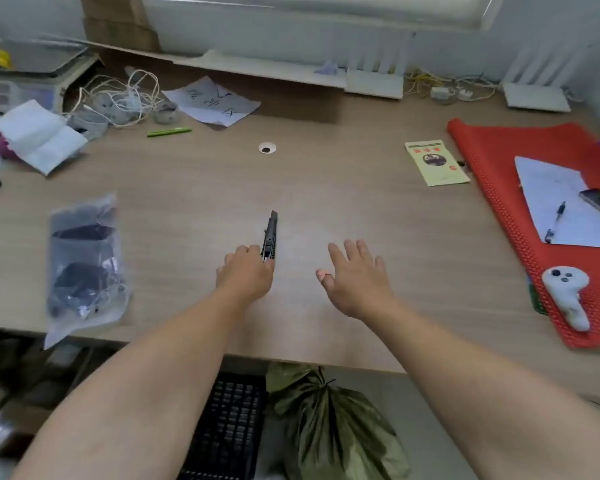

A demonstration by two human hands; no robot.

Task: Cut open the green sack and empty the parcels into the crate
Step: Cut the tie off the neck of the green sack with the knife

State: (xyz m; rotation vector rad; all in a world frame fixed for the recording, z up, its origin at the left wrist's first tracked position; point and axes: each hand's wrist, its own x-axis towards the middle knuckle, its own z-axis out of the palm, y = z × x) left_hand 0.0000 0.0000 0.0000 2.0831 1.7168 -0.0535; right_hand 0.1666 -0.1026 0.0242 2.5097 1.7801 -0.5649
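Left hand (246, 271): grip closed around the near end of a black knife (270, 233), whose other end points toward the far edge, over the middle of the bench (326, 202). Right hand (354, 278): grip released, fingers spread, near the left hand, holding nothing. Green sack (336, 427): on the floor below the bench's near edge, neck tied. Black crate (229, 420): just beside it, on the person's left.

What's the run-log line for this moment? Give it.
left hand grips utility knife on desk | right hand open | green sack tied, on floor | crate beside it
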